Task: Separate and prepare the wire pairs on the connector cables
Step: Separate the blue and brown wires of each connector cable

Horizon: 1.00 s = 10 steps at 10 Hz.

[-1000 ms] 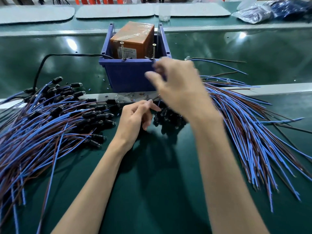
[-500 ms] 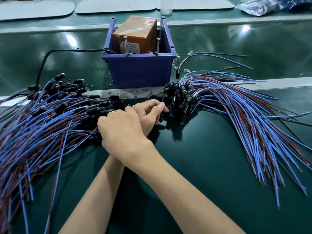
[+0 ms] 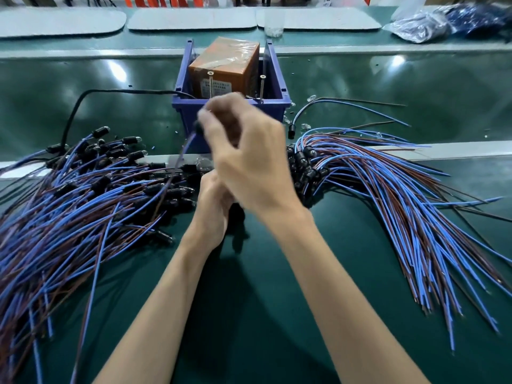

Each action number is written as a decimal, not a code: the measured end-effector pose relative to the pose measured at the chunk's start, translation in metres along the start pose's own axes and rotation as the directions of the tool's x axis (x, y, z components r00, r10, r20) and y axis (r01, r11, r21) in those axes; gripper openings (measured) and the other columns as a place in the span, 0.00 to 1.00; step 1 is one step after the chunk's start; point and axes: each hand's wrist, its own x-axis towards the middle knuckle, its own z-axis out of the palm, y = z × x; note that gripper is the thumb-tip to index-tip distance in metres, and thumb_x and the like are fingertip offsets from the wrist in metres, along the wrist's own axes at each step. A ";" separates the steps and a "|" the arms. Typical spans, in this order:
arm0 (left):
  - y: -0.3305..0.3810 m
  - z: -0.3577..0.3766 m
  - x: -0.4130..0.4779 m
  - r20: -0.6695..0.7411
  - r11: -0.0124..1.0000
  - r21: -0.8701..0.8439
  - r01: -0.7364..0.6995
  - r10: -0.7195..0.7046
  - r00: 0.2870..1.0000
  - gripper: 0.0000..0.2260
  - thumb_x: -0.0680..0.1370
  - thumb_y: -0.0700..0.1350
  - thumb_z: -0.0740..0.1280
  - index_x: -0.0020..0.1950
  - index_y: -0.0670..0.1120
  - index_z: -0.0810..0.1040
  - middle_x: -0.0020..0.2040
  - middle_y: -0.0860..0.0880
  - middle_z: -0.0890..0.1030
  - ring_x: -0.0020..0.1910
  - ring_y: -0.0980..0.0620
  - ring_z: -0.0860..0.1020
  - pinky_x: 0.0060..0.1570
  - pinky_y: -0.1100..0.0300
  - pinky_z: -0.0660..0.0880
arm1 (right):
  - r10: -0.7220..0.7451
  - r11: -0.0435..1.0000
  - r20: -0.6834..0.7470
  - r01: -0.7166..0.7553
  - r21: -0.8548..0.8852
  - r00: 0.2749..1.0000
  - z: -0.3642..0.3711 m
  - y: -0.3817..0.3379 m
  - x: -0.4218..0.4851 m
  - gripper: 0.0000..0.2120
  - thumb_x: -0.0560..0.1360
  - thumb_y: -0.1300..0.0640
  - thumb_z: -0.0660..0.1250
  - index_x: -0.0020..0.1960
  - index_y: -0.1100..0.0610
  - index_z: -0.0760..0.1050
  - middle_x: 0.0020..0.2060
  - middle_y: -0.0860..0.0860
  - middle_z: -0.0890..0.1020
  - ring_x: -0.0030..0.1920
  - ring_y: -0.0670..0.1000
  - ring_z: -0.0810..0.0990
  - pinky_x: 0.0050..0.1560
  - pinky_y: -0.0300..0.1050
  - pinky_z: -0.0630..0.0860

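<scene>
Worktop (image 3: 249, 314) glossy green under cable piles (image 3: 83, 203), blue bin (image 3: 184, 120), grey mats (image 3: 191, 19) beyond

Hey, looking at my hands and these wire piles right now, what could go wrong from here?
1. The blue-and-brown connector cable pinched by the right hand trails into the left pile of cables; lifting it could snag and drag neighbours.
2. That hand is raised close to the two upright metal screws on the blue plastic bin; wire or knuckles might catch there.
</scene>
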 end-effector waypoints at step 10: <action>0.030 0.002 -0.003 0.144 0.922 -0.385 0.045 0.012 0.990 0.09 0.76 0.41 0.57 0.48 0.44 0.77 0.31 0.51 0.79 0.28 0.57 0.72 0.37 0.64 0.67 | 0.306 0.951 0.108 -0.309 0.010 0.946 -0.022 0.022 0.014 0.10 0.80 0.61 0.59 0.53 0.59 0.79 0.38 0.46 0.77 0.42 0.54 0.79 0.54 0.56 0.77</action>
